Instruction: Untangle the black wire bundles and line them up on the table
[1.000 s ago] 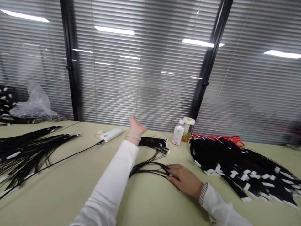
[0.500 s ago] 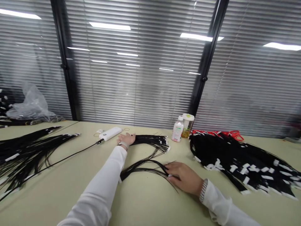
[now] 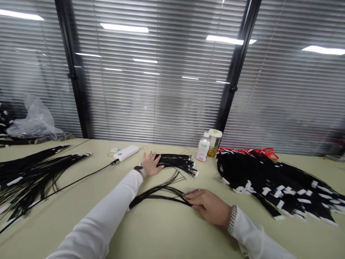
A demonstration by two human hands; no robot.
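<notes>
My left hand (image 3: 151,164) has its fingers spread and rests at the left end of a bundle of black cables (image 3: 176,162) with white tips. Nearer to me, my right hand (image 3: 207,205) is closed on the right end of a looser bunch of black wires (image 3: 159,192). That bunch curves leftward across the table, and its left end lies beside my left forearm. Several thin wire ends reach up between the two bundles. My right fingertips partly hide the wires that they pinch.
A white power bank (image 3: 126,153) with a black cord lies left of my left hand. A small bottle (image 3: 203,147) and a lidded cup (image 3: 214,143) stand behind. Black cable piles lie at right (image 3: 258,176) and left (image 3: 40,172), with red cords (image 3: 266,153) behind the right pile.
My left hand has shifted slightly right and nearer, its fingers now spread wider. The far bundle looks more fanned out. The near wires have moved slightly left with my right hand.
</notes>
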